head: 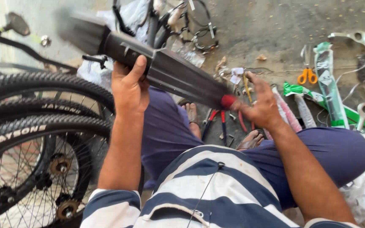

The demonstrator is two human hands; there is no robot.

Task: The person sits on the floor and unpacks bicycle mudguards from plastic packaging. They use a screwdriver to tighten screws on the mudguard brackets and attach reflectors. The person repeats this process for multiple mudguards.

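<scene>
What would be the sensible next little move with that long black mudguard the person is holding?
Probably steady it with the left hand while the right hand works on the red end piece. The black mudguard is held off the ground, gripped around its middle by the left hand, and the right fingers already sit at its red tip, so that end seems the part being handled.

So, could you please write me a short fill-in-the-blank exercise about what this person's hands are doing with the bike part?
1. The left hand grips a long black ____ around its middle.
2. The right hand touches the ____ reflector at the near end of that part.
3. Orange-handled ____ lie on the ground beyond the right hand.
4. Two bicycle ____ stand on the person's left.

Missing words: mudguard; red; scissors; wheels
</scene>
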